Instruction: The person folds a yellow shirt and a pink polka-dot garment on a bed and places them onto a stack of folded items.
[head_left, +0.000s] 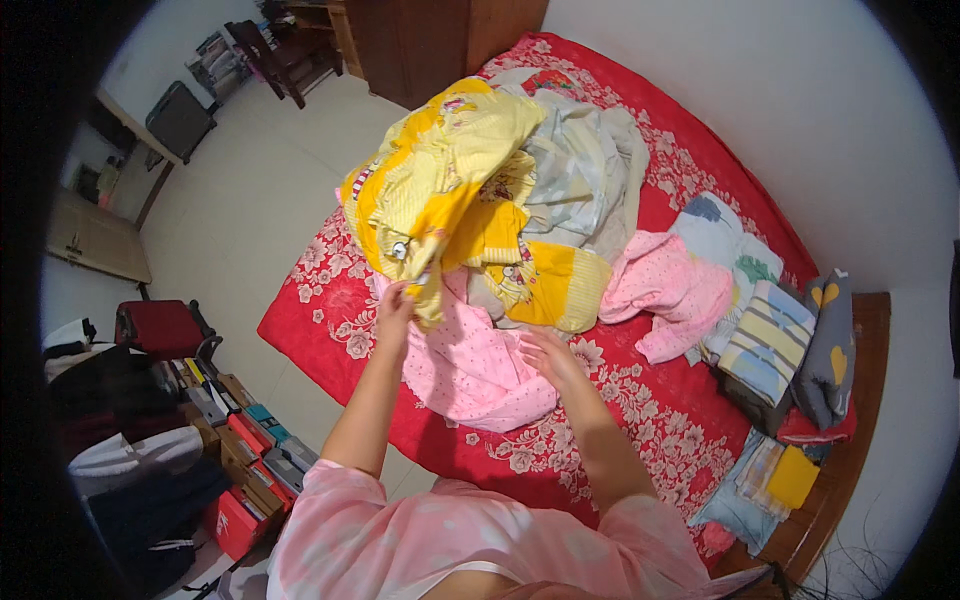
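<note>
My left hand (394, 319) grips the lower edge of a yellow cartoon-print fabric piece (450, 157), which is lifted and hangs in folds. My right hand (553, 355) has its fingers apart, at the right side of a pink dotted cloth (487, 382) lying on the bed. Between and beyond the hands lies another yellow part with a striped end (555, 285); whether it joins the lifted piece I cannot tell. Behind it is a crumpled pale grey-blue cloth (577, 165). A pink dotted garment (671, 292) rests to the right.
A red floral sheet (615, 450) covers the bed. Folded striped bedding (769, 337), a grey pillow (829, 352) and a light blue cushion (739, 495) sit at the right by the wooden bed edge (870, 375). Shoe boxes (240, 517) and a red suitcase (161, 330) stand on the left.
</note>
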